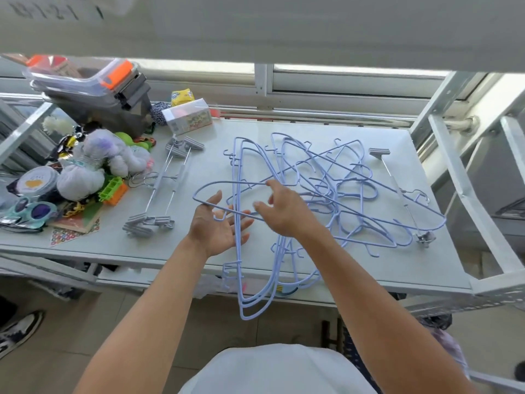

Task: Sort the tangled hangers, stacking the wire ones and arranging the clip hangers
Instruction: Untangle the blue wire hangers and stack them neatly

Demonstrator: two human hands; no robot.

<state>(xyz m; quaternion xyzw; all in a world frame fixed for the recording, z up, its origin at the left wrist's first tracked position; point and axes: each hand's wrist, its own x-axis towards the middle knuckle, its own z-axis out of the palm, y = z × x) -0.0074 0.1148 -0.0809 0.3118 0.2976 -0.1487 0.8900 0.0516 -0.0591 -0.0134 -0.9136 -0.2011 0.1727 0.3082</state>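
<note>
Pale surface (369, 268) by window, hands working at centre. Left hand (218, 226) palm up, fingers spread and loose, one lilac wire hanger (227, 183) resting across the fingertips — supported, not clenched. Right hand (284, 211) hovers over same hanger w/ fingers half curled; slight blur, can't tell if it actually pinches the wire.

Tangled wire hangers (355, 189) sprawl over centre-right of surface, crossing each other every which way. Nested stack of wire hangers (250, 282) lies lengthwise nr front, ends overhanging the edge.

Grouped clip hangers (162, 189) lie together left of centre, approx parallel, grey clips at both ends. One clip hanger (400, 191) lies apart at far right, partly under the tangle.

Toy clutter (93, 166) fills left end; clear storage box (85, 83) behind it.
</note>
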